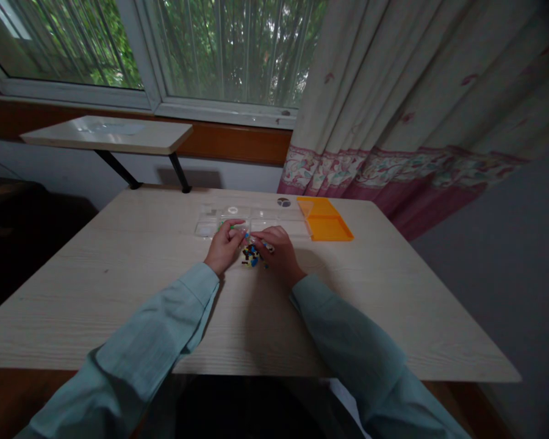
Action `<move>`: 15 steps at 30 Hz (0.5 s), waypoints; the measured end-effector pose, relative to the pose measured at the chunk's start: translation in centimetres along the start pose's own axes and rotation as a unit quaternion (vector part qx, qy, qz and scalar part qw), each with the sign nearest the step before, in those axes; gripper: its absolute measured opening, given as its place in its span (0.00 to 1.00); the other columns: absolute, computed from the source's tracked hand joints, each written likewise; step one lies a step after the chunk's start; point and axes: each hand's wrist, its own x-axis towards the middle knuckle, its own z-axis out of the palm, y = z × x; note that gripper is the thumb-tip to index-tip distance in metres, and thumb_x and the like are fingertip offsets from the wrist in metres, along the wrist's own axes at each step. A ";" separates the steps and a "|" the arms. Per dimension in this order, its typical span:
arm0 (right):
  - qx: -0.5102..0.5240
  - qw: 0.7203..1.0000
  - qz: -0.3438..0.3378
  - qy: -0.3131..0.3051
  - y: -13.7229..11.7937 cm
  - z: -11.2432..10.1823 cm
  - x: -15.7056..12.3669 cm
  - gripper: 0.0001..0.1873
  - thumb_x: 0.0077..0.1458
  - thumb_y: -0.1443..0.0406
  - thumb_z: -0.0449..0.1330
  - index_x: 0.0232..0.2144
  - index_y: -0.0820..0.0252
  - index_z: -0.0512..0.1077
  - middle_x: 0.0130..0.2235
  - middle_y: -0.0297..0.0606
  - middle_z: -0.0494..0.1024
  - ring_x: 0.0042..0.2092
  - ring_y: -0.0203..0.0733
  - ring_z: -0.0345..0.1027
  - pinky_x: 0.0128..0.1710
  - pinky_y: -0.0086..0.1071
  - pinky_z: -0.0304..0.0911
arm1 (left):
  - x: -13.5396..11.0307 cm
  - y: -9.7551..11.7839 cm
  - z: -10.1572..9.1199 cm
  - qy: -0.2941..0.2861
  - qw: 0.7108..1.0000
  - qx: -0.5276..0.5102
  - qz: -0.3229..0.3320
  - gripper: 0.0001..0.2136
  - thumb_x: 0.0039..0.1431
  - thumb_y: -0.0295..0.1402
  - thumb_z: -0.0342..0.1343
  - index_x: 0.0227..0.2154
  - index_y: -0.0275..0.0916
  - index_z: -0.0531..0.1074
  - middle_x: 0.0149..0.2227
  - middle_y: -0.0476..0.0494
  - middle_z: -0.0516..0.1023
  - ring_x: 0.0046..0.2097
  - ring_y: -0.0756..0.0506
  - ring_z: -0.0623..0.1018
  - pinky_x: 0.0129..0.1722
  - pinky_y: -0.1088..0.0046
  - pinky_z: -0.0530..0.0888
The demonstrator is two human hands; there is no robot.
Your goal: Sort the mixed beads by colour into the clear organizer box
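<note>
1. Pinching a tiny blue pc [246, 235], L hand [224, 249] has thumb & fingertips drawn together; pc sits btwn the two hands, right at the L tips.
2. R hand [278, 247]: thumb & index bent in twd same pc, tips v. near it. Can't tell if they grip it or anything else; too small to see.
3. Loose pcs [253, 256] in a small heap just below the pinch, on the near side. Mix of blue, dark brown & pale yellow; R hand's fingers hide part of it.
4. Clear tray [279, 229] w/ compartments lies just beyond the grip, running out past both hands L & R. L fingers overlap its near edge in this view; can't tell if touching.
5. Green bit [221, 225] shows just past L hand's fingers, partly hidden.
6. Orange case [328, 227], open flat, is to R of the grip & a bit beyond R hand, next to tray's R end.
7. Round dark emblem [283, 202] on desk, beyond the grip & slightly R.
8. Pale wood desk [370, 274] under it all. Raised shelf [150, 139] is well apart, far side & L of grip; curtain [361, 110] far side & R.
</note>
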 end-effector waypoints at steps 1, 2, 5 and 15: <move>0.001 1.000 -0.001 -0.003 -0.1 0.2 0.0 0.14 0.61 0.57 0.55 0.42 0.55 0.77 0.35 0.38 0.77 0.40 0.41 0.67 0.44 0.36 0.59 | -0.1 0.1 0.1 -0.009 1.000 -0.005 0.001 0.21 0.57 0.42 0.58 0.49 0.37 0.65 0.22 0.54 0.70 0.26 0.53 0.71 0.29 0.78 0.68; 0.002 1.000 0.000 -0.005 -0.2 0.3 0.1 0.14 0.61 0.58 0.55 0.43 0.56 0.77 0.35 0.38 0.78 0.40 0.41 0.67 0.44 0.36 0.59 | -0.2 0.1 0.2 -0.018 1.000 -0.010 0.001 0.21 0.57 0.42 0.57 0.50 0.37 0.65 0.22 0.54 0.70 0.26 0.53 0.71 0.29 0.78 0.67; 0.009 1.000 0.014 -0.004 -0.8 0.5 0.1 0.12 0.61 0.58 0.56 0.40 0.56 0.77 0.35 0.37 0.78 0.40 0.41 0.67 0.44 0.36 0.60 | -0.4 0.3 0.4 -0.038 0.999 -0.019 -0.004 0.21 0.58 0.42 0.56 0.51 0.37 0.64 0.23 0.54 0.70 0.25 0.53 0.70 0.27 0.79 0.66; -0.028 0.990 0.084 0.109 1.7 -0.7 0.5 0.11 0.59 0.59 0.57 0.30 0.56 0.76 0.33 0.37 0.76 0.40 0.42 0.66 0.47 0.38 0.58 | -0.5 0.0 0.2 -0.036 0.997 0.062 0.024 0.18 0.61 0.45 0.51 0.49 0.38 0.67 0.23 0.53 0.69 0.25 0.52 0.69 0.27 0.78 0.66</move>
